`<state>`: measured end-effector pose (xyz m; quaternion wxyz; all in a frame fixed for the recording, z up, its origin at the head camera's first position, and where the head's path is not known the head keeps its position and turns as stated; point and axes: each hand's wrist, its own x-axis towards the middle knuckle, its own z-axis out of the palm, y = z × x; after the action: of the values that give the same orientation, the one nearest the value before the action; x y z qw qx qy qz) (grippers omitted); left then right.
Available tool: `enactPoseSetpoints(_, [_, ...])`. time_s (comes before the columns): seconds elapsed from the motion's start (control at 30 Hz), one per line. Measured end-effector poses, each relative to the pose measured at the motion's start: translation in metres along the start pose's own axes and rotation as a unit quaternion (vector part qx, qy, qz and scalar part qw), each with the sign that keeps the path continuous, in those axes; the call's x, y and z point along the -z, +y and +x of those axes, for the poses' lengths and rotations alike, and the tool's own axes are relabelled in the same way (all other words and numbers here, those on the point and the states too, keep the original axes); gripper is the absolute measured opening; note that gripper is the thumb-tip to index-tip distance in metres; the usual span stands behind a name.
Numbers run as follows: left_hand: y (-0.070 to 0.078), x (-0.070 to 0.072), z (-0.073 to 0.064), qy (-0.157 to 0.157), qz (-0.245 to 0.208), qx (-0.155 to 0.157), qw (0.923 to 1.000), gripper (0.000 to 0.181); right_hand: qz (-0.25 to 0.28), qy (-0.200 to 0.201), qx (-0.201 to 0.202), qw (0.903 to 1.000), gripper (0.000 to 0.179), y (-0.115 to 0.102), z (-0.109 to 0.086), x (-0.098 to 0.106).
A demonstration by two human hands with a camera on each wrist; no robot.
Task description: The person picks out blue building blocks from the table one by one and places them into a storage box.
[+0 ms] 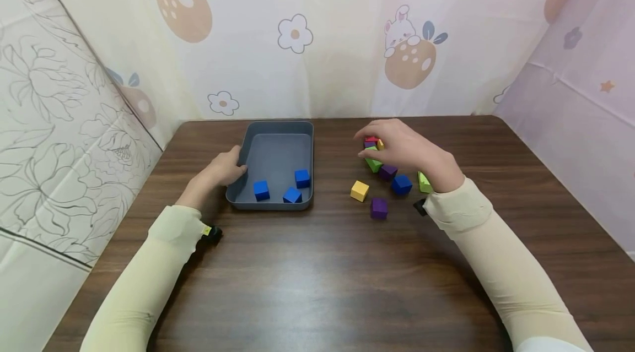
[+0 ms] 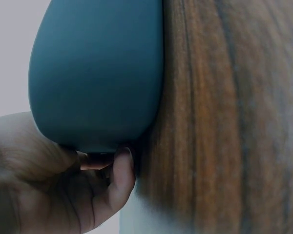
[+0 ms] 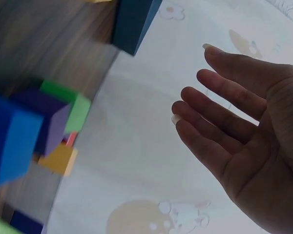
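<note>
A grey tray lies on the left part of the table with three blue cubes inside. At its left side my left hand grips the wall, thumb at the rim; the left wrist view shows the fingers curled at the tray's end. My right hand is over a group of coloured blocks, its fingers loosely bent and holding nothing. Beneath and around it are a green block, a blue cube and a purple cube. The hand partly hides the red and yellow blocks behind.
Nearer the front are a yellow cube and another purple cube. A light green cube is beside the right wrist. The wooden table backs onto a patterned curtain.
</note>
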<state>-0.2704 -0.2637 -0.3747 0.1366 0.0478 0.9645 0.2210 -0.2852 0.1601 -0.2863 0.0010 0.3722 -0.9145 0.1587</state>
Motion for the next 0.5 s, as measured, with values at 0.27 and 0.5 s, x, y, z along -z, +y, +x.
enactPoseSetpoints(0.27, [0.002,-0.002,0.0,0.004,-0.003,0.005,1.0,0.064,-0.001,-0.008,-0.015,0.9999,0.029,0.017,-0.017,-0.002])
enactPoseSetpoints(0.5, [0.0,-0.001,0.001,0.004,-0.003,0.004,1.0,0.064,-0.009,-0.024,-0.01,0.9996,0.03,0.029,-0.03,-0.006])
